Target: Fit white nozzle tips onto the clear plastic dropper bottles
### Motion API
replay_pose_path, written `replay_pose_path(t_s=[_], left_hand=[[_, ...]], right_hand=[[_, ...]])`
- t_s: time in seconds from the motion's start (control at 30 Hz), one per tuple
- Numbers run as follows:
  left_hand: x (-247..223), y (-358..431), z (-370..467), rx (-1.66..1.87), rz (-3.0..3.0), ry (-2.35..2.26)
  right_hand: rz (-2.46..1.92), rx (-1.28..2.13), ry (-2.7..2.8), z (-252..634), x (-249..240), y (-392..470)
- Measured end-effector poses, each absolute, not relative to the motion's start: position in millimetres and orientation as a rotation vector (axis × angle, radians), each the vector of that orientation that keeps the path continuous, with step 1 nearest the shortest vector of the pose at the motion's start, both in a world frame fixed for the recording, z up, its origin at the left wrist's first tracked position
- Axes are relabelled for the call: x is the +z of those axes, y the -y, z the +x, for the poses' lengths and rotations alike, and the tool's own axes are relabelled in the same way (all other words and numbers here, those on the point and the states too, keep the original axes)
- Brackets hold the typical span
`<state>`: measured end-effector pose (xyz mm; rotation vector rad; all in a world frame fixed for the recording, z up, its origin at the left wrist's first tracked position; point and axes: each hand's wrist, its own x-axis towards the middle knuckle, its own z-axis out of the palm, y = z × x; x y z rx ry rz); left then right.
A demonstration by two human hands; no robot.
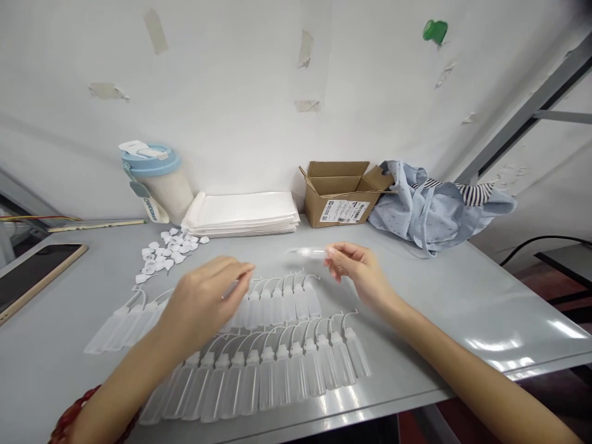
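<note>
My right hand [354, 265] pinches a small clear bottle [309, 252], which points left above the grey table and is blurred. My left hand [208, 293] hovers over the bottles with its fingers pressed together; what they hold, if anything, is too small to make out. Below my hands lies a front row of translucent bottles [277, 376] with thin bent spouts. Behind it a second row [277, 305] is partly hidden by my left hand, and more bottles [123, 327] lie to the left. A pile of small white caps [166, 250] sits at the back left.
Along the wall stand a cup with a blue lid [161, 179], a stack of white sheets [245, 213], an open cardboard box [342, 197] and a light blue cloth bag [430, 213]. A phone [37, 274] lies on the grey table [462, 308] at the left edge.
</note>
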<state>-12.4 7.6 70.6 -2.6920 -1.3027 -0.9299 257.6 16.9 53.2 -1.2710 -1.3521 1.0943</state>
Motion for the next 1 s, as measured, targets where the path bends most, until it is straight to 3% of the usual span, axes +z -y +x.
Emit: replay_pose_path(t_s=[0.3, 0.8, 1.0], left_hand=[[77.6, -40.6, -63.9, -0.397, -2.17, 2.201], [78.9, -59.0, -97.0, -0.106, -2.093, 2.409], [71.0, -65.9, -102.5, 0.011, -2.09, 2.45]], right_hand=[[-1.597, 0.695, 1.455, 310.5, 32.1, -64.7], [-1.57, 0.184, 1.759, 315.3, 29.8, -65.1], [-1.363, 0.279, 2.042, 278.8, 44.3, -31.9]])
